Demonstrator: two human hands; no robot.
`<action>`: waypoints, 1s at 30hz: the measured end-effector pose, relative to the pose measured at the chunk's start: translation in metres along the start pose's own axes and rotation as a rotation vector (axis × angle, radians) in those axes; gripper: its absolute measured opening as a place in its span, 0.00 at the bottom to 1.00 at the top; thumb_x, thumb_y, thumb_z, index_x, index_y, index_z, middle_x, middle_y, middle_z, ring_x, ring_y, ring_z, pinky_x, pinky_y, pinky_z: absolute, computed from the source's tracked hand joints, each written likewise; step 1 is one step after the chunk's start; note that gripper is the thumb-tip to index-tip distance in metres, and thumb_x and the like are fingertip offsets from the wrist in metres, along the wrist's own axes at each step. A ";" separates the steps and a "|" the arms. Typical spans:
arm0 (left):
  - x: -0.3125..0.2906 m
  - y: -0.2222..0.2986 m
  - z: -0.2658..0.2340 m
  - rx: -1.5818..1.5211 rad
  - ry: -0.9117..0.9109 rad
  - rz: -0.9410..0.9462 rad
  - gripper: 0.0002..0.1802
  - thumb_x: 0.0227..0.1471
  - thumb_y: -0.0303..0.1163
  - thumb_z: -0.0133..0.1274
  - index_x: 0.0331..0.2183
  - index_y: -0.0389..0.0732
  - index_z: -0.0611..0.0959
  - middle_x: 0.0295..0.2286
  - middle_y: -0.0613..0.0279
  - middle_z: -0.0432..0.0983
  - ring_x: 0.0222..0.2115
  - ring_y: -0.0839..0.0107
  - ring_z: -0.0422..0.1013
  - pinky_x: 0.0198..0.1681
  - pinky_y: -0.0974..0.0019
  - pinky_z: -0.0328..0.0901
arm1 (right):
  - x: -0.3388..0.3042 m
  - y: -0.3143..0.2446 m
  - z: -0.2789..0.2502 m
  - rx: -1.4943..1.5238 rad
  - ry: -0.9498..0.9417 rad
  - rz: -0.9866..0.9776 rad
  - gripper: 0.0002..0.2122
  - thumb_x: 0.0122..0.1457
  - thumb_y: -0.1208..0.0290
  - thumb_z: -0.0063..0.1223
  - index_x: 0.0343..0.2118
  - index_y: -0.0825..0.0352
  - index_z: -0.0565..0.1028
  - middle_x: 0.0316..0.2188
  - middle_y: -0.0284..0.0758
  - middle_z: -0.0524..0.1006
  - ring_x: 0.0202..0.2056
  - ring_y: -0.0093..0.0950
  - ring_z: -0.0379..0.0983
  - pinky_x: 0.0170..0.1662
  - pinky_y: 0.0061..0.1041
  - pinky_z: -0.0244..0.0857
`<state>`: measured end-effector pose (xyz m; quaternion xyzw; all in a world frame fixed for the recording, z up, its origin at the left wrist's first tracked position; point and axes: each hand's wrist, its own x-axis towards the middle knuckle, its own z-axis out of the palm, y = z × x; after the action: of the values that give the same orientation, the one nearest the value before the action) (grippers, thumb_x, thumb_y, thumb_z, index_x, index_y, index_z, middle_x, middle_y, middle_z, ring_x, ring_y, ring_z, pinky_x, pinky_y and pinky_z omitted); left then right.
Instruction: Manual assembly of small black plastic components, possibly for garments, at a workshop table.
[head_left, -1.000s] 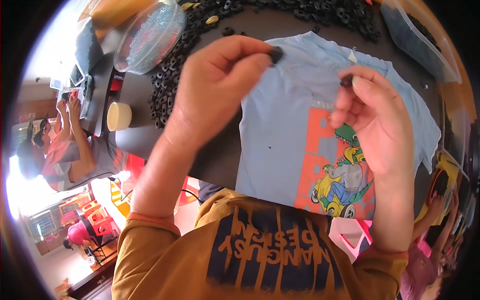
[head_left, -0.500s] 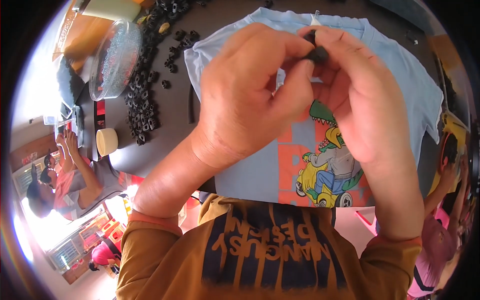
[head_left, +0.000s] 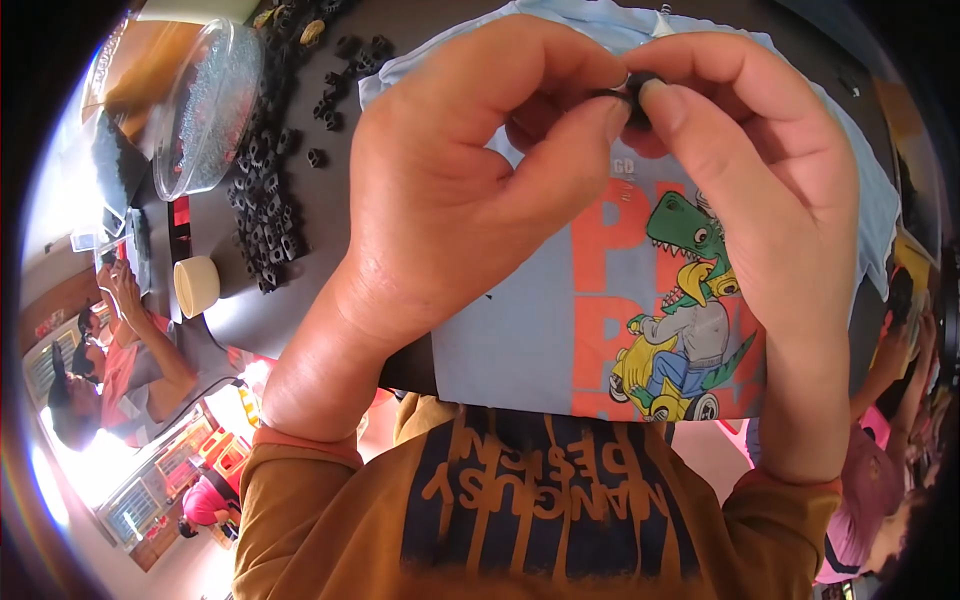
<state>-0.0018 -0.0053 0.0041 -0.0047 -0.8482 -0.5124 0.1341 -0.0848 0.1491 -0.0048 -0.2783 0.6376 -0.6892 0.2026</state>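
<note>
My left hand (head_left: 440,170) and my right hand (head_left: 775,160) meet above a light blue T-shirt (head_left: 510,350). Between their fingertips is a small black plastic piece (head_left: 644,98), which looks like part of a cord lock. Each hand pinches it between thumb and fingers, and the fingers hide much of it. Whether it is one part or two pressed together, I cannot tell. A cartoon dinosaur print (head_left: 690,310) shows on the shirt below my hands. Just beyond my fingertips a pale tip with a small coil (head_left: 664,18) pokes up.
Many loose black plastic pieces (head_left: 262,225) lie on the dark table to the left. Beside them stands a clear dish (head_left: 200,185) of tiny silvery parts. A cream round container (head_left: 197,287) sits near the table's left edge. Other people (head_left: 150,365) are at both sides.
Both hands have shifted slightly, and my right hand has turned, its thumb now pressing the black piece. The view has moved, so the table things appear further left and higher.
</note>
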 end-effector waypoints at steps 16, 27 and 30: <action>0.003 -0.008 0.002 0.183 -0.137 0.081 0.08 0.46 0.18 0.51 0.33 0.34 0.78 0.28 0.63 0.73 0.28 0.75 0.68 0.30 0.74 0.63 | 0.013 -0.018 -0.018 0.180 0.159 0.325 0.09 0.53 0.77 0.54 0.37 0.72 0.73 0.28 0.37 0.77 0.28 0.24 0.76 0.32 0.20 0.72; -0.001 -0.015 0.014 0.522 -0.253 0.274 0.01 0.38 0.29 0.51 0.21 0.45 0.75 0.22 0.66 0.66 0.27 0.65 0.68 0.31 0.63 0.59 | 0.012 -0.006 -0.018 0.236 0.035 0.245 0.12 0.52 0.73 0.52 0.39 0.71 0.73 0.31 0.34 0.75 0.29 0.22 0.73 0.36 0.22 0.68; -0.003 -0.010 0.013 0.534 -0.309 0.227 0.03 0.39 0.28 0.50 0.24 0.44 0.75 0.24 0.64 0.67 0.29 0.63 0.68 0.33 0.63 0.60 | 0.010 -0.007 -0.018 0.273 0.000 0.262 0.11 0.52 0.74 0.51 0.39 0.71 0.72 0.31 0.34 0.75 0.28 0.22 0.73 0.35 0.22 0.68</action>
<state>-0.0033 0.0011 -0.0109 -0.1416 -0.9570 -0.2469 0.0565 -0.1034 0.1567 0.0029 -0.1631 0.5690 -0.7369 0.3265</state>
